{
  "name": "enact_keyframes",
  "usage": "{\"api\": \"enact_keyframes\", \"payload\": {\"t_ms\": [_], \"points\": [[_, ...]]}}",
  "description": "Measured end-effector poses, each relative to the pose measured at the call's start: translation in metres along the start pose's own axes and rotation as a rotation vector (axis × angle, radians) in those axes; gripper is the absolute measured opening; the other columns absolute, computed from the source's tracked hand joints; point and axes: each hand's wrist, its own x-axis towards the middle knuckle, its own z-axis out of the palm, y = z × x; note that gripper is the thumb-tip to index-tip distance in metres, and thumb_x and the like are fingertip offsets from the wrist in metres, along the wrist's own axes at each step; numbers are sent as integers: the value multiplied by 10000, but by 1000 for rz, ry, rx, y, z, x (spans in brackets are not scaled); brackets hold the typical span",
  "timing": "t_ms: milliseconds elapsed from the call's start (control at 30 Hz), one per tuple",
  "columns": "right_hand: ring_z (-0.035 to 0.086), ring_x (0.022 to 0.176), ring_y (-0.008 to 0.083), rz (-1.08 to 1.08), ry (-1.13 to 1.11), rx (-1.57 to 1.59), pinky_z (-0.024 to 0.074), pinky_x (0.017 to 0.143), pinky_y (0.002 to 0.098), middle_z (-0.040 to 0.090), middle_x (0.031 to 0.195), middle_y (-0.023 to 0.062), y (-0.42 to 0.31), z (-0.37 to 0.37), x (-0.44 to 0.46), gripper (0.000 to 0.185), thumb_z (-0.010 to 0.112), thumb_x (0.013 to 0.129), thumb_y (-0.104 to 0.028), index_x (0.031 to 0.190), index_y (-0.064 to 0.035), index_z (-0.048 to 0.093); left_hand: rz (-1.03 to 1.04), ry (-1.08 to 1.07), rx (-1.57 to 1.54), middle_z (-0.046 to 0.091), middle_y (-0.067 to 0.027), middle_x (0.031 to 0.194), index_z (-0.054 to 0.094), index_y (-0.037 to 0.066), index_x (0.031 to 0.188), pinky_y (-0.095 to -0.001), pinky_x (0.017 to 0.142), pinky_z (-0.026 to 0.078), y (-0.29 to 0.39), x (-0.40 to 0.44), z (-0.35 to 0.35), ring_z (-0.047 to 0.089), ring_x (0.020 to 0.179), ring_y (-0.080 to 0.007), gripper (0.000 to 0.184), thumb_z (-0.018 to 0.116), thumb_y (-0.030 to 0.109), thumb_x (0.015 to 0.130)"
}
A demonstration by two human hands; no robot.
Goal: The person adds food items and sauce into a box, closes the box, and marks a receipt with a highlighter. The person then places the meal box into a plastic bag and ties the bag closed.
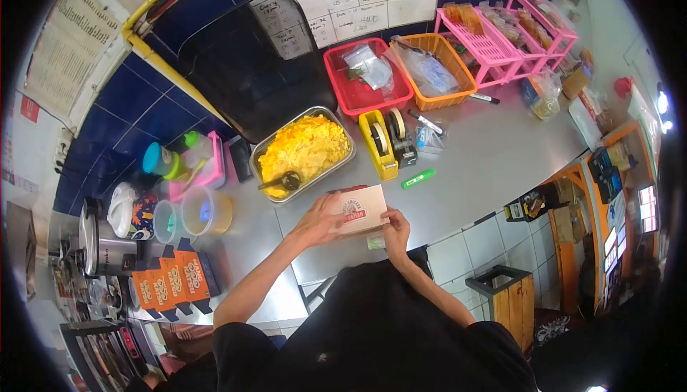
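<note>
A small pale cardboard food box (pixel 366 204) with a red printed logo is between my two hands at the front edge of the metal counter. My left hand (pixel 319 223) grips its left side, with fingers lying over the top. At the box's right end, my right hand (pixel 396 232) pinches the edge between thumb and fingers. Just beyond the box stands a metal tray (pixel 348 158) heaped with yellow, scrambled-egg-like food (pixel 306 145). A dark ladle (pixel 289 181) rests in that food. The box's underside is hidden.
A yellow tape dispenser (pixel 378 146), a black one (pixel 402 150) and a green marker (pixel 418 178) lie right of the tray. Behind are a red basket (pixel 336 70), an orange basket (pixel 469 77) and pink racks (pixel 486 48). Orange folded boxes (pixel 172 283) and plastic tubs (pixel 215 209) stand left.
</note>
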Motion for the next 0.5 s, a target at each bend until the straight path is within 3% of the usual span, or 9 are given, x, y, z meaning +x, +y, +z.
{"api": "enact_keyframes", "payload": {"t_ms": [100, 167, 200, 233, 300, 400, 500], "points": [[576, 1240, 331, 84, -100, -235, 435, 1069, 402, 571, 1359, 250, -36, -5, 1, 228, 575, 795, 112, 974, -29, 575, -47, -52, 9, 201, -306, 1603, 597, 118, 899, -538, 1184, 323, 7, 3, -5, 267, 1444, -537, 360, 856, 312, 740], [434, 1371, 411, -446, -381, -932, 366, 1135, 492, 456, 1464, 249, -70, -10, 1, 239, 673, 780, 11, 988, -41, 568, -81, -94, 44, 194, -320, 1601, 608, 108, 892, -553, 1188, 310, 14, 6, -6, 261, 1448, -540, 344, 852, 304, 748], [295, 1448, 445, -553, -529, -975, 288, 1172, 556, 365, 1538, 196, -72, -16, 9, 391, 770, 745, -100, 1083, -53, 578, -95, -121, 74, 193, -329, 1598, 616, 100, 890, -564, 1189, 303, 16, 8, -5, 257, 1451, -539, 334, 848, 300, 755], [295, 1448, 445, -554, -528, -982, 288, 1172, 556, 365, 1538, 196, -74, -13, 18, 391, 770, 745, -100, 1083, -53, 578, -91, -117, 71, 193, -329, 1598, 616, 100, 890, -564, 1189, 303, 15, 8, -2, 258, 1451, -539, 334, 848, 300, 755], [287, 1458, 439, -690, -873, -1189, 282, 1176, 557, 377, 1535, 175, -78, -5, 35, 426, 805, 748, -199, 1113, -56, 637, -74, -59, 57, 192, -336, 1596, 636, 87, 898, -575, 1188, 298, 8, 5, 8, 252, 1453, -542, 322, 845, 287, 757], [272, 1470, 416, -854, -1037, -1283, 241, 1190, 575, 390, 1527, 165, -66, 16, 55, 412, 812, 749, -283, 1095, -85, 707, -55, -34, 49, 182, -336, 1599, 652, 85, 885, -575, 1190, 292, 3, 3, 14, 253, 1454, -539, 314, 837, 308, 763], [278, 1466, 399, -844, -1090, -1166, 211, 1190, 592, 403, 1516, 151, -74, 27, 63, 317, 788, 779, -325, 1017, -118, 755, -83, -39, 25, 200, -320, 1600, 661, 87, 867, -570, 1201, 273, 8, 4, 9, 238, 1462, -533, 319, 826, 345, 776]]}}
